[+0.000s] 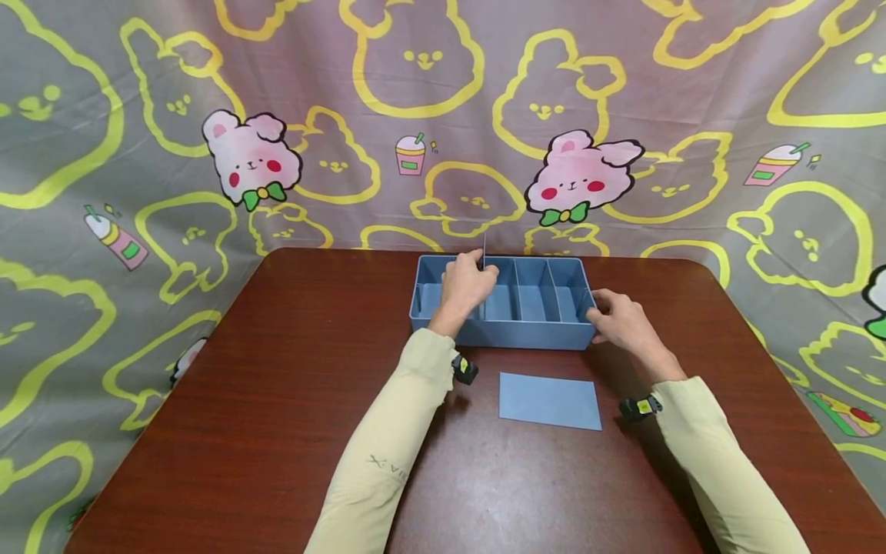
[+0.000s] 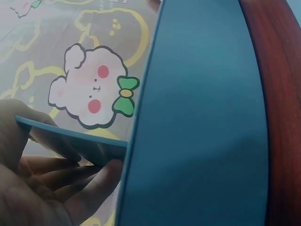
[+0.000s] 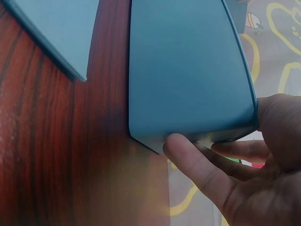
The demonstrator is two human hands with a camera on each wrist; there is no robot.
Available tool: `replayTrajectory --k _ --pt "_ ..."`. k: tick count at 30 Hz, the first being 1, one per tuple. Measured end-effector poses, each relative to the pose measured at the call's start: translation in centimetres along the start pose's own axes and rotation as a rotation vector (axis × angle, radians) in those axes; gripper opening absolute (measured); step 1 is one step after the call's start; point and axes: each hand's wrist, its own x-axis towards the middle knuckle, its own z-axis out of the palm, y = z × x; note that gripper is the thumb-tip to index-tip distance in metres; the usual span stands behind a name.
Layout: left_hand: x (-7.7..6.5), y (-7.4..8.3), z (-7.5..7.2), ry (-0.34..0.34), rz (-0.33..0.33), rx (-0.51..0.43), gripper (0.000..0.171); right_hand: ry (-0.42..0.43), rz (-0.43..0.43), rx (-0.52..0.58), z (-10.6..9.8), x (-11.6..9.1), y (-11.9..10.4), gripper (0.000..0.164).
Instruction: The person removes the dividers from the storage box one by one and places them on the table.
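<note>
A long blue divided box [image 1: 512,335] stands toward the back of the table, its compartments separated by thin upright dividers. Over its left half, my left hand [image 1: 465,286] pinches a thin blue divider [image 2: 89,143] between thumb and fingers. That divider rises above the rim, edge-on in the head view. Its lower part is hidden by the hand and the front wall. My right hand [image 1: 626,327] grips the right end of the box, a fingertip [image 3: 178,147] against the end wall and the rest of the hand up by the rim.
A loose flat blue panel [image 1: 550,402] lies on the brown wooden table [image 1: 311,400] in front of the box, between the forearms. A patterned cloth [image 1: 457,146] hangs right behind the table's back edge and along both sides.
</note>
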Motion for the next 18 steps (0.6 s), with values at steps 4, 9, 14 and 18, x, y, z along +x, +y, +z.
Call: replayTrajectory --k 4,9,14,18 --pt "-0.1 0.3 -0.5 0.003 0.003 -0.026 0.052 0.001 -0.003 -0.002 0.0 0.0 -0.1 0.051" --pt "-0.2 0.7 -1.3 0.031 0.011 -0.04 0.05 0.001 -0.004 0.004 0.1 0.0 -0.1 0.05" --pt "-0.4 0.9 -2.0 0.036 0.035 -0.069 0.047 -0.003 -0.002 0.007 0.1 0.0 -0.1 0.051" --pt "-0.5 0.7 -2.2 0.031 0.062 -0.073 0.047 -0.003 -0.002 0.007 0.1 -0.1 -0.1 0.051"
